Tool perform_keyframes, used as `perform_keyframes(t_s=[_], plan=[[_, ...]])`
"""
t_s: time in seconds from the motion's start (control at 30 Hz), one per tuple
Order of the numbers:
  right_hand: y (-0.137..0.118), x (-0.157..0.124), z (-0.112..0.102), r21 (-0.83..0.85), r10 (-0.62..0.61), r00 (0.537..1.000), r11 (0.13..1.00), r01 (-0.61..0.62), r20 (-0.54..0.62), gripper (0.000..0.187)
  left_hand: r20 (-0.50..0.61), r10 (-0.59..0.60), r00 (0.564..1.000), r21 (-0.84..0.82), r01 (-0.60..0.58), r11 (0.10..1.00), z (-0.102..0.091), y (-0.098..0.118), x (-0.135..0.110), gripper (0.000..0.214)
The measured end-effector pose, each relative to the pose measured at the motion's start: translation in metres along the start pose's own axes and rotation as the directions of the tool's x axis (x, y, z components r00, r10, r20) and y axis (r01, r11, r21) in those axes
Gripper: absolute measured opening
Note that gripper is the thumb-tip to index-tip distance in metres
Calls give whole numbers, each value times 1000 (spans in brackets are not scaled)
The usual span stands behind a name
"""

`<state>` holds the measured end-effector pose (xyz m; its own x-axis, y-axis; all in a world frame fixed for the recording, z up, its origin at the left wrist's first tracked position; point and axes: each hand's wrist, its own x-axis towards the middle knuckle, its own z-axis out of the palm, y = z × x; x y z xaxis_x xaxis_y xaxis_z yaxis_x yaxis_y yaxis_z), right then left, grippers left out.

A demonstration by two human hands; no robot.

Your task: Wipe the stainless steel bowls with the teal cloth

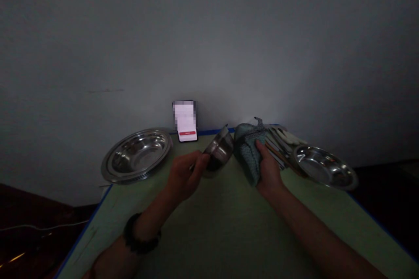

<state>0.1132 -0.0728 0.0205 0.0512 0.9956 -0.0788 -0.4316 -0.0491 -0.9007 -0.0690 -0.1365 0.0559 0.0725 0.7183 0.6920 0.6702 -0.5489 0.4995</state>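
Observation:
My left hand is closed on the near side of a small, shiny metal bowl, which is tilted above the table. Any handle on it is hidden by my fingers. To its right, my right hand grips a bunched grey-green cloth, thumb on top. The cloth is close to the bowl's rim; I cannot tell whether they touch. Behind my right hand lie several long utensils, blurred and partly covered.
Wide steel basins, apparently stacked, stand on the left of the green table. A shallow steel bowl sits at the right edge. A lit phone leans against the grey wall. Blue tape edges the table.

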Motion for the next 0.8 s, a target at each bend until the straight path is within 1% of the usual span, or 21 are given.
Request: perform_keyframes(t_s=[0.03, 0.07, 0.1, 0.13, 0.2, 0.27, 0.3, 0.37, 0.4, 0.43, 0.47, 0.5, 0.53, 0.57, 0.6, 0.63, 0.67, 0.7, 0.73, 0.77, 0.8], plan=[[-8, 0, -2, 57, 60, 997, 997, -57, -50, 30, 71, 193, 979, 82, -199, 977, -6, 3, 0, 41], [-14, -1, -4, 83, 90, 994, 993, -84, -69, 30, 150, 322, 935, 157, -344, 926, -9, 5, -1, 36], [-19, -2, -6, 95, 105, 992, 991, -98, -73, 31, 218, 417, 883, 203, -458, 865, -9, 6, -3, 32], [-22, -4, -8, 80, 87, 995, 993, -83, -54, 32, 271, 476, 837, 234, -537, 810, -7, 7, -6, 30], [-22, -8, -13, -26, -1, 1000, 1000, 2, 24, 35, 352, 542, 763, 237, -633, 737, 2, 5, -13, 33], [-16, -13, -17, -211, -82, 985, 971, 114, 154, 38, 410, 561, 719, 206, -673, 711, 12, -1, -21, 34], [-13, -16, -18, -306, -97, 968, 937, 167, 233, 39, 431, 556, 711, 190, -674, 714, 14, -5, -25, 33], [-5, -22, -21, -450, -93, 926, 853, 264, 366, 42, 450, 519, 727, 150, -634, 758, 13, -13, -33, 31], [-2, -24, -21, -492, -87, 906, 816, 303, 414, 44, 438, 490, 754, 129, -592, 796, 11, -16, -37, 34], [1, -26, -22, -520, -85, 891, 785, 336, 446, 45, 408, 442, 799, 110, -524, 844, 7, -19, -40, 36], [3, -28, -23, -539, -83, 882, 763, 356, 464, 46, 351, 381, 855, 94, -438, 894, 4, -22, -44, 34], [5, -29, -24, -552, -80, 881, 752, 361, 467, 47, 255, 256, 932, 113, -291, 950, 2, -23, -46, 31], [6, -29, -24, -558, -74, 886, 752, 351, 458, 48, 147, 83, 986, 113, -100, 989, 1, -25, -48, 32], [7, -28, -25, -558, -69, 896, 760, 333, 440, 49, 55, -106, 993, 83, 102, 991, 2, -26, -49, 35], [7, -27, -25, -554, -67, 907, 772, 312, 417, 50, 6, -294, 956, 26, 293, 956, 3, -27, -49, 40], [7, -26, -25, -551, -65, 915, 781, 295, 399, 51, 18, -441, 897, -44, 441, 896, 6, -27, -48, 45], [7, -25, -26, -549, -64, 920, 785, 286, 388, 52, 75, -535, 842, -106, 540, 835, 8, -28, -46, 48], [8, -25, -26, -550, -66, 921, 785, 285, 383, 52, 147, -583, 799, -152, 601, 785, 11, -28, -44, 49], [8, -24, -27, -552, -69, 922, 783, 288, 382, 52, 206, -598, 774, -182, 631, 754, 12, -28, -42, 49], [8, -24, -28, -554, -78, 922, 779, 294, 380, 51, 245, -593, 767, -199, 638, 744, 14, -28, -40, 48], [9, -24, -29, -554, -95, 923, 775, 304, 373, 51, 259, -581, 771, -209, 632, 746, 14, -28, -39, 48]])
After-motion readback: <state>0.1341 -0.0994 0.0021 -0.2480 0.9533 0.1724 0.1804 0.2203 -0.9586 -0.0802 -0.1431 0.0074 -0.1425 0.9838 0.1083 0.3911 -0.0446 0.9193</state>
